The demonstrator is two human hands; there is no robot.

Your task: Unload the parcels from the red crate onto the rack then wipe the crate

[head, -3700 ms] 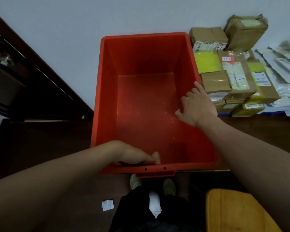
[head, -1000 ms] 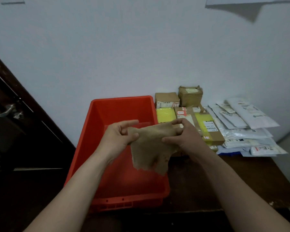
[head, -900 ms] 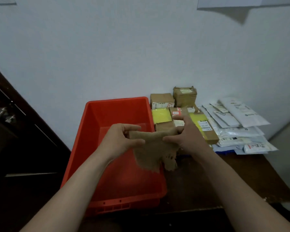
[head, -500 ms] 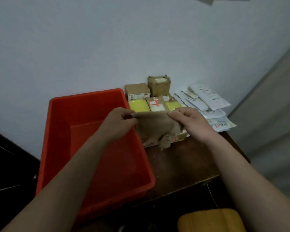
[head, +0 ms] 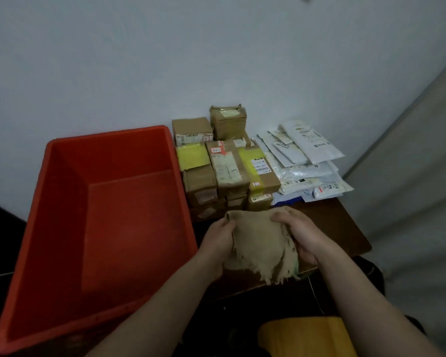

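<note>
The red crate (head: 49, 191) stands on the left with nothing inside it. To its right, both hands hold a frayed beige cloth (head: 260, 243) over the dark wooden table (head: 345, 228). My left hand (head: 218, 240) grips the cloth's left edge and my right hand (head: 303, 234) grips its right edge. Stacked brown and yellow cardboard parcels (head: 224, 166) sit against the wall just behind the cloth, with white mailer bags (head: 301, 155) piled to their right.
A white wall runs behind everything. A grey surface (head: 410, 189) rises at the right past the table's corner. Below the table's front edge a yellow wooden stool (head: 304, 338) shows at the bottom, and dark furniture (head: 0, 240) lies at far left.
Both hands have dropped lower and rightward with the cloth, from above the crate's right rim to over the table in front of the parcels. The view has tilted down and right.
</note>
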